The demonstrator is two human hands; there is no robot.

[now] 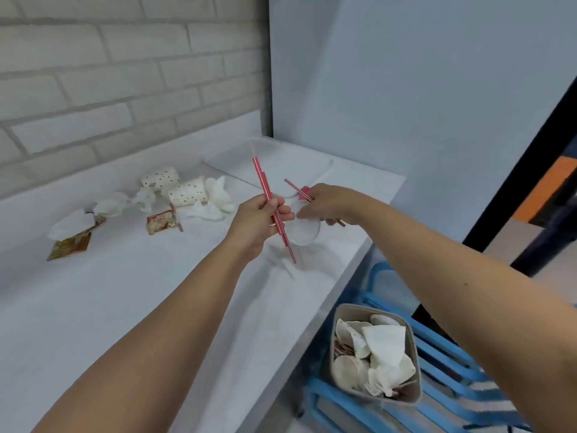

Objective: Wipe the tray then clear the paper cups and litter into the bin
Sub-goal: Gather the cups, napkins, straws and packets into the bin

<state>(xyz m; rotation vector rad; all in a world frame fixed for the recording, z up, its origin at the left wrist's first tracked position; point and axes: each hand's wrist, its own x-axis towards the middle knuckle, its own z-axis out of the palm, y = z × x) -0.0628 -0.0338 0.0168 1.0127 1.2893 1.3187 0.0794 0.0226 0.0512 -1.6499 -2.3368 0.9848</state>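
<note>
My left hand point(256, 220) grips a bundle of red-and-white striped straws point(265, 185) that stand nearly upright above the white table point(125, 292). My right hand point(327, 204) holds another striped straw point(295, 187) together with a small red scrap, and its fingers touch a white plastic lid point(304, 232). The clear tray point(281, 157) lies at the table's far right corner, behind both hands. Two dotted paper cups point(187, 192) lie on their sides further left. The grey bin point(373, 354) stands on the floor at the right, holding cups and tissues.
Crumpled tissues point(215, 198) lie beside the cups, with snack wrappers point(160, 222) and more paper litter point(70, 226) to the left. A brick wall runs behind the table. A blue rack point(437, 348) sits under and beside the bin, against the table's right edge.
</note>
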